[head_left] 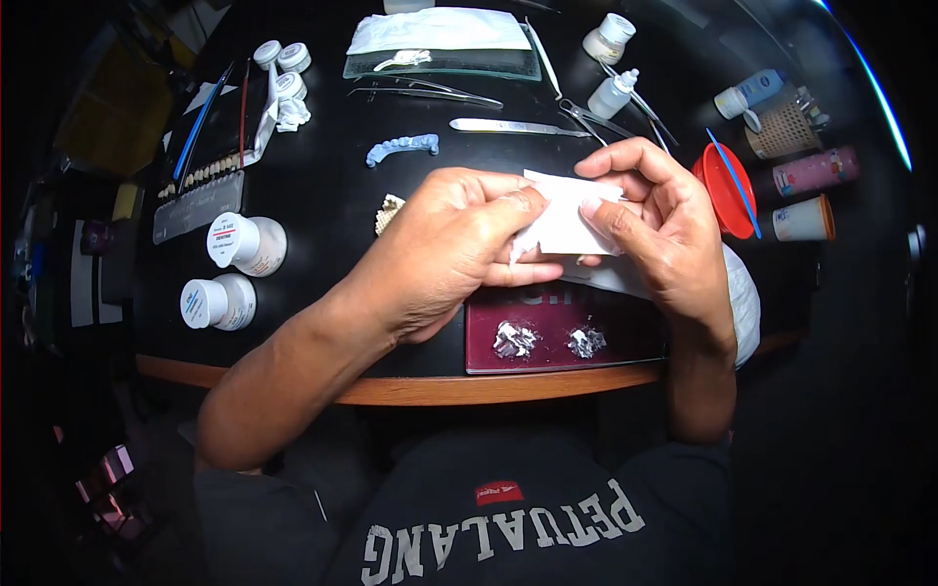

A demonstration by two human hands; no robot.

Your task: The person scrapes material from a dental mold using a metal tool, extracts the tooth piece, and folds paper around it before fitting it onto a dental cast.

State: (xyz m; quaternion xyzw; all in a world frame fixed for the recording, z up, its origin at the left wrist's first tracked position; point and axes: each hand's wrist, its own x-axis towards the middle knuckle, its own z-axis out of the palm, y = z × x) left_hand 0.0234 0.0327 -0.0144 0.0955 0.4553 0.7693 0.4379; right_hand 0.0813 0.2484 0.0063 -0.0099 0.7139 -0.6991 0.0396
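My left hand [454, 230] and my right hand [664, 230] meet over the front of the black table, both pinching a small folded white tissue [576, 217]. The tissue lies across the fingers of both hands, thumbs pressed on top of it. If anything is wrapped in it, the tissue hides it. Beneath the hands lies a dark red pad [489, 337] with two small heaps of white and grey material [515, 339]. Left of the hands is a blue arch-shaped piece [403, 146], with a beige textured piece [388, 212] partly behind my left hand.
Two lidded jars [256, 244] stand at the left, near a tooth shade row [210, 176]. A glass slab [489, 63], tweezers [430, 93] and a spatula [503, 126] lie behind. On the right are a dropper bottle [613, 95], a red bowl [725, 190] and a cup [801, 219].
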